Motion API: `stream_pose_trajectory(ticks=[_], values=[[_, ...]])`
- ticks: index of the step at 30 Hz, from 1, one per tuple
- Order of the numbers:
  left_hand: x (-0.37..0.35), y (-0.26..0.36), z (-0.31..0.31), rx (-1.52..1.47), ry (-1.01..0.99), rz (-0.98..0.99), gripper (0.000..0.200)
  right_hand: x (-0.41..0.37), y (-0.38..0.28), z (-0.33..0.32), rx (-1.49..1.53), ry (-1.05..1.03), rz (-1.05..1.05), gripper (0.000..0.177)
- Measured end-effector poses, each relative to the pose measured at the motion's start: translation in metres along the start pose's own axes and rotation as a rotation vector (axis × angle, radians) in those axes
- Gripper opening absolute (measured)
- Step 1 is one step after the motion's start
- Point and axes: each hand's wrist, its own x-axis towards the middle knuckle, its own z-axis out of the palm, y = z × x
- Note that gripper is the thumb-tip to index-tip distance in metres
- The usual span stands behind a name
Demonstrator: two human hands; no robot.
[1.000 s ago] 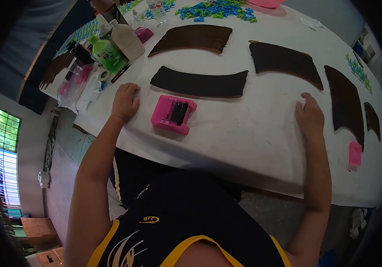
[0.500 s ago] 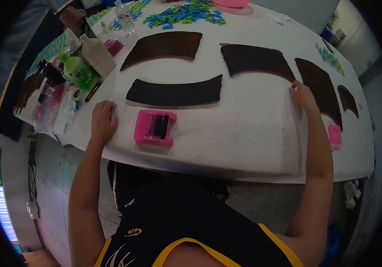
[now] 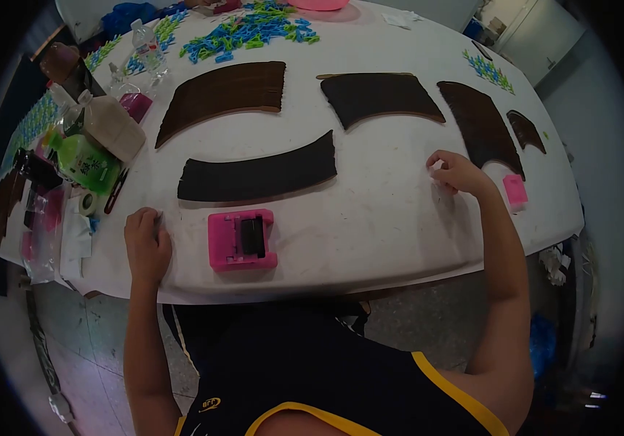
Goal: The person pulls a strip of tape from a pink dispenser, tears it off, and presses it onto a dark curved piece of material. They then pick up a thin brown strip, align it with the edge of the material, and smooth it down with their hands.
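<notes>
My left hand [image 3: 147, 245] rests on the white table near its front edge, fingers loosely bent and thumb apart, holding nothing I can see. Right of it sits a pink box-shaped device [image 3: 226, 241] with a black roller [image 3: 252, 238]. Behind that lies a curved black strip [image 3: 257, 173]. My right hand [image 3: 459, 174] is just over the table, fingers half curled with a gap between them and nothing visible inside. It is nearest a black curved panel [image 3: 381, 100] and a dark brown curved panel [image 3: 477, 127], touching neither.
Another brown panel [image 3: 224, 93] lies further back, a small one [image 3: 526, 132] far right. A pink block [image 3: 515, 190] stands beside my right wrist. Blue and green clips [image 3: 254, 33] are heaped at the back. Bottles, including a green one [image 3: 88, 161], and tweezers [image 3: 116, 190] crowd the left.
My right hand has left the near right corner of the black panel and drawn back toward me. The camera view has shifted; my left hand stays on the table.
</notes>
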Motion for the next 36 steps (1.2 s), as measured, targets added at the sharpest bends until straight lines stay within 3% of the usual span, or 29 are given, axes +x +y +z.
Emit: stream_pose_trajectory(ticks=[2,4,7,17,29,36], values=[[0.001,0.0,-0.001,-0.002,-0.003,0.009,0.03,0.011,0.018,-0.008,-0.027,0.033,-0.006,0.031],[0.0,0.001,-0.001,0.0,-0.012,0.015,0.03,0.018,0.029,-0.018,-0.183,0.308,0.105,0.03],[0.001,0.002,-0.001,0.007,-0.013,-0.002,0.031,0.019,0.038,-0.031,-0.135,0.387,0.223,0.032],[0.0,0.002,-0.001,0.011,-0.022,-0.008,0.031,0.024,0.045,-0.036,-0.15,0.354,0.228,0.034],[0.001,0.003,0.0,0.026,-0.015,-0.018,0.032,0.058,0.031,-0.063,-0.21,0.226,0.207,0.023],[0.001,0.005,0.0,0.037,0.011,-0.016,0.03,0.107,0.012,-0.078,-0.142,0.181,0.152,0.04]])
